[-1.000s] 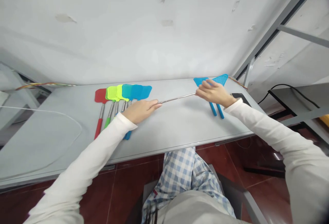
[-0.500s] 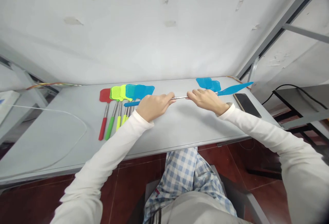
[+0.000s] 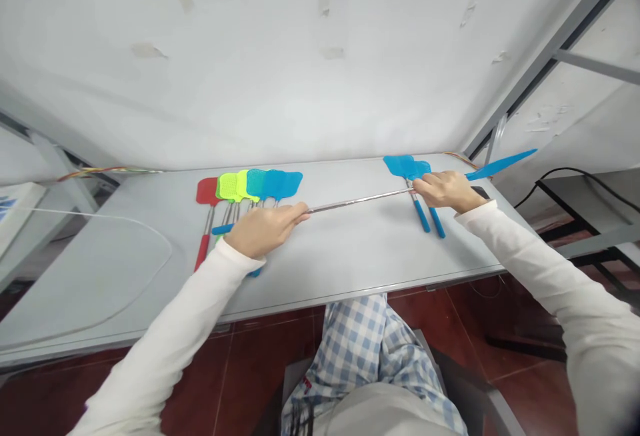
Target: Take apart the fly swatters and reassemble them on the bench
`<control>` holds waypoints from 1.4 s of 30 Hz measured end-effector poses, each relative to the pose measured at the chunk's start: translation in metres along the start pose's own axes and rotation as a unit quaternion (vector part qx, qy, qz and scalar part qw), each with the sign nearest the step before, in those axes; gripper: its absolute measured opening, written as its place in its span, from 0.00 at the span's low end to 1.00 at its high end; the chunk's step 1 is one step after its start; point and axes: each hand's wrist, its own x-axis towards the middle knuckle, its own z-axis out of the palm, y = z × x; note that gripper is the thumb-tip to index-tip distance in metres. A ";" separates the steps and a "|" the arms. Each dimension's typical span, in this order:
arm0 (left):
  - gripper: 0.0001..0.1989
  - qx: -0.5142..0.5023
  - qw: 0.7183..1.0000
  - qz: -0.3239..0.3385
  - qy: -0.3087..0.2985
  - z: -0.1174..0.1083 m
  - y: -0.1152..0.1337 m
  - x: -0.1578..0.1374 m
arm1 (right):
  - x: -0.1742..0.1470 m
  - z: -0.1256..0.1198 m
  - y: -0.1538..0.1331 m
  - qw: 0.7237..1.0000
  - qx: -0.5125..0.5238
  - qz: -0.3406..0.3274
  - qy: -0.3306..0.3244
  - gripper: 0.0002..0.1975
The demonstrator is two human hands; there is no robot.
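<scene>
Stretched between my hands is a blue fly swatter (image 3: 357,201) with a long metal telescopic rod. My left hand (image 3: 270,226) is closed round its handle end, and the blue grip pokes out to the left. My right hand (image 3: 443,189) is closed on the rod near the blue head, which sticks out to the right, seen nearly edge-on. Below and behind my left hand lies a row of swatters, with a red swatter (image 3: 207,191), yellow-green swatters (image 3: 229,186) and blue swatters (image 3: 280,184). Two more blue swatters (image 3: 397,165) lie beside my right hand.
The grey table (image 3: 350,256) runs along a white wall. A dark phone (image 3: 481,192) shows partly behind my right hand. A thin white cable (image 3: 135,223) curves over the table's left part. Metal frame posts stand at both sides, and a dark stool (image 3: 580,203) is at right.
My hands have moved apart, left hand to the left and right hand to the right. Much more of the swatter's metal rod now shows between them. The two right-hand swatters' handles are uncovered.
</scene>
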 end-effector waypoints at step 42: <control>0.24 -0.081 0.996 0.019 0.012 0.021 0.051 0.061 | 0.045 -0.035 -0.069 0.987 0.057 -0.045 -0.145 0.26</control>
